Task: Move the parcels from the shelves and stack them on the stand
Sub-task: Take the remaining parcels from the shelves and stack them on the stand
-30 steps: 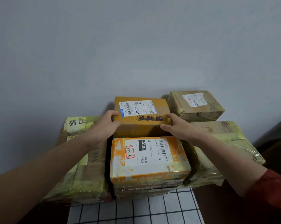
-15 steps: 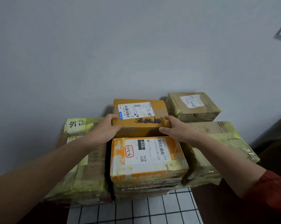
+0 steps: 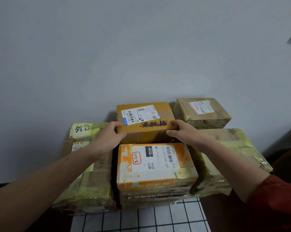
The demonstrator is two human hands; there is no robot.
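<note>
A yellow-brown parcel (image 3: 145, 121) with a white label and a black scribble sits at the back of the pile against the wall. My left hand (image 3: 107, 139) grips its left near corner and my right hand (image 3: 183, 133) grips its right near corner. In front of it lies an orange and white parcel (image 3: 155, 164) on top of flatter boxes. The stand's white gridded top (image 3: 141, 220) shows below the pile.
A large tape-wrapped box (image 3: 86, 173) lies on the left and another wrapped box (image 3: 228, 158) on the right, with a small brown parcel (image 3: 203, 113) on top of it. The grey wall stands right behind the pile. Dark floor lies at the lower right.
The held parcel has settled slightly lower and farther back against the wall. Both hands keep the same hold on its near corners.
</note>
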